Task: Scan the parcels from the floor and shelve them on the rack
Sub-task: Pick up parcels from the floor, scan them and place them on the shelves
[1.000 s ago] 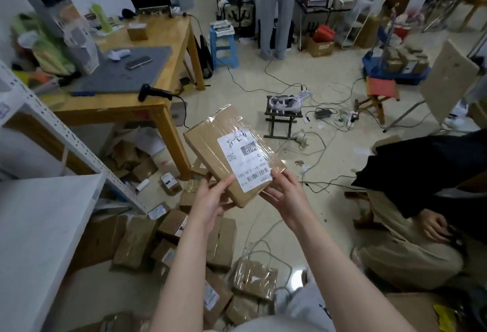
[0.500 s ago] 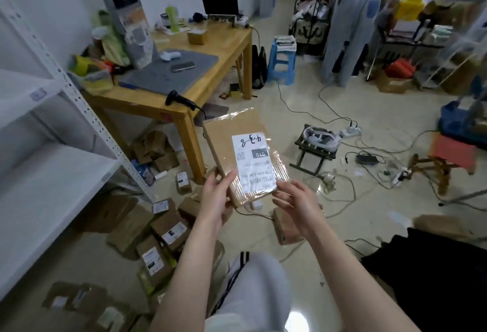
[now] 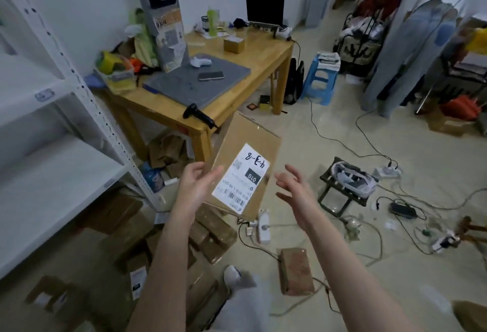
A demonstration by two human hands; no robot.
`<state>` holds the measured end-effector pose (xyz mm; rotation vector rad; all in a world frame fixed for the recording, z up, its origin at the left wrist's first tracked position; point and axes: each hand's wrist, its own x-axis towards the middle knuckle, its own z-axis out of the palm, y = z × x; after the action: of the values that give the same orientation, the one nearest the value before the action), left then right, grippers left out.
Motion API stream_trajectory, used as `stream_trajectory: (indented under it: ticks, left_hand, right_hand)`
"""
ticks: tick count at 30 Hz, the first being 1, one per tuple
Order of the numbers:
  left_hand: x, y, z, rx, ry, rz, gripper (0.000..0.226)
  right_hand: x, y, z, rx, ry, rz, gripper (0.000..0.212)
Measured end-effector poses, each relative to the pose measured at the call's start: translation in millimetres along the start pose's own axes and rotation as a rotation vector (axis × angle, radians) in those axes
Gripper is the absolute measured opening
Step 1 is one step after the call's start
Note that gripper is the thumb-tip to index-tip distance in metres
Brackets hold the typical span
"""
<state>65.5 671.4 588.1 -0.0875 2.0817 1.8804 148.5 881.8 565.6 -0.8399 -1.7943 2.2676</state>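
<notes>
- The parcel (image 3: pixel 246 147), a flat cardboard box, is in the air at the middle of the frame. It is tilted, and its white label (image 3: pixel 241 176) faces the camera upside down.
- The left hand (image 3: pixel 193 189) is at the parcel's lower left corner. Its fingers are loosely straight and overlap that corner, not visibly curled round it. I cannot tell whether they bear the box.
- The right hand (image 3: pixel 292 192) is just beside the parcel's right edge with its fingers spread. It grips nothing, and a narrow gap seems to show between fingertips and cardboard.
- The hands are apart, with the parcel between them.
- The scanner (image 3: pixel 200 117) lies on the near corner of the table (image 3: pixel 263 52), above and left of the parcel. It is in neither hand, so this box looks not yet scanned.
- The rack (image 3: pixel 52 173) fills the left of the frame, and none of the parcels in view sits on it.
- A heap of floor parcels (image 3: pixel 213 229) lies below the hands, and more lie under the rack at lower left. One lone box (image 3: pixel 296 271) lies at lower centre.
- My judgement is that the task is at an early stage. This parcel needs scanning and shelving, and the heap remains.
</notes>
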Motion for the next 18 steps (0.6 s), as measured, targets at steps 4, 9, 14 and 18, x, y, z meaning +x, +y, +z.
stream_trajectory:
  ticks: [4,9,14,18]
  left_hand:
    - [76.0,25.0,-16.6,0.290,0.080,-0.018,0.081]
    - [160.9,87.7,-41.7,0.610,0.039,0.094,0.070]
    - [208.9,144.6,-66.5,0.781,-0.064,0.093,0.068]
    - [228.1,123.6,-94.7,0.518,0.239,0.067,0.095]
  right_hand:
    - [98.1,-38.3,39.7,-0.174,-0.081,-0.106,0.101]
    - [202.0,-71.1,100.2,-0.313,-0.368,-0.052,0.084]
    - [248.1,-67.6,128.0,-0.083,-0.468,0.174,0.061]
    - [265.9,-46.6,151.7,0.043,-0.415,0.334,0.052]
